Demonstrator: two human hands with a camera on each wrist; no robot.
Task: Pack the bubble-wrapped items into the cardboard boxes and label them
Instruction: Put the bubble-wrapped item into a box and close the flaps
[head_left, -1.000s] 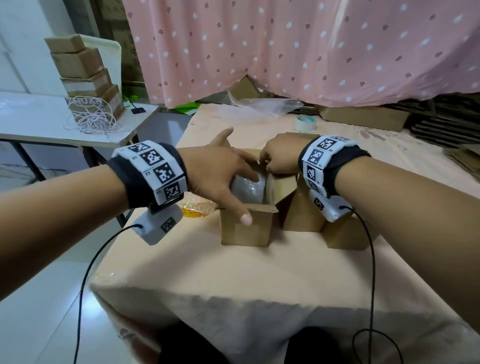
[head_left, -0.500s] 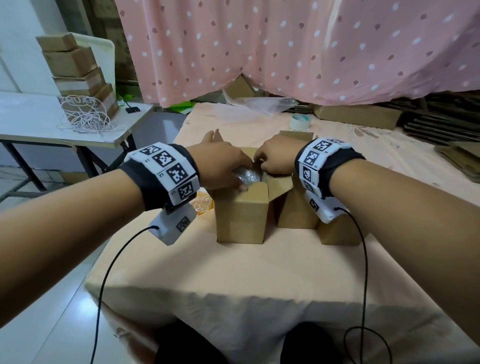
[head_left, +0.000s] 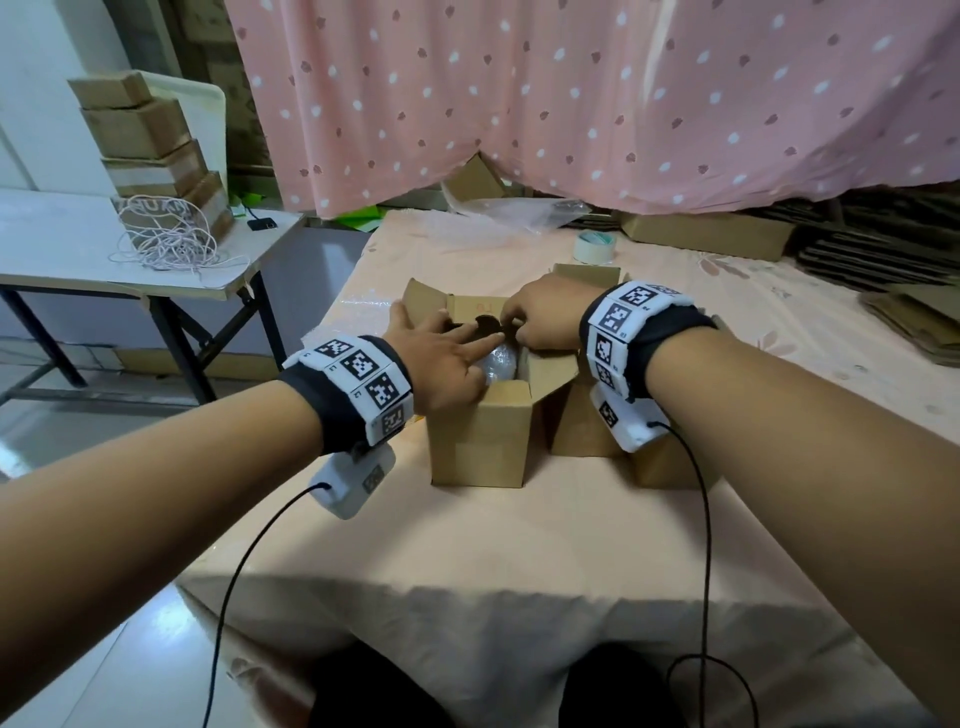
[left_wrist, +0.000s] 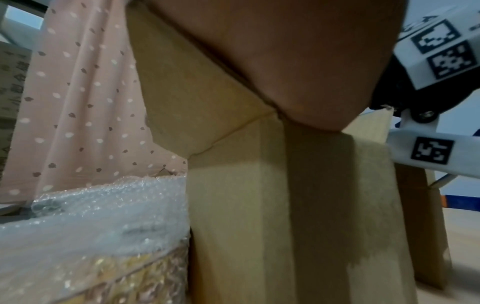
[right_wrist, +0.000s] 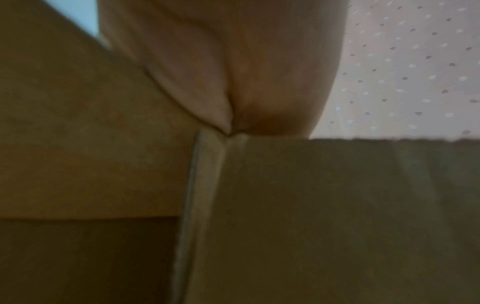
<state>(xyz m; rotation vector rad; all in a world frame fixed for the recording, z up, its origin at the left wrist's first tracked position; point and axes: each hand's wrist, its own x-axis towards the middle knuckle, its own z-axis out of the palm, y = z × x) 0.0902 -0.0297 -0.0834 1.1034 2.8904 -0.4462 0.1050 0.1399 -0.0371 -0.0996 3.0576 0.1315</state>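
A: What is the biggest thing in front of you?

B: Your desk (head_left: 519, 545) under its peach cloth, with the pink dotted curtain (head_left: 571, 104) hanging behind it; a second, white desk (head_left: 67, 244) stands off to your left, carrying a stack of boxes (head_left: 150, 156) and a coil of cord (head_left: 166, 239).

A: And the cardboard box?

B: The open cardboard box (head_left: 480, 441) stands upright near the middle of your desk; two more boxes (head_left: 582, 431) sit just beside it on the right, half hidden by your wrist; a roll of tape (head_left: 595, 247) lies farther back.

A: Where is the wrapped item?

B: The bubble-wrapped item (head_left: 501, 361) sits inside the open box, its top showing at the mouth; another wrapped bundle (left_wrist: 91, 226) lies against the box's left side in the left wrist view.

A: The grip?

B: Your left hand (head_left: 441, 358) is spread flat, straight fingers pressing down on the item; your right hand (head_left: 545, 314) is curled at the box's far right corner, fingers on a flap (head_left: 478, 312); whether it pinches the flap or only touches it, you cannot tell.
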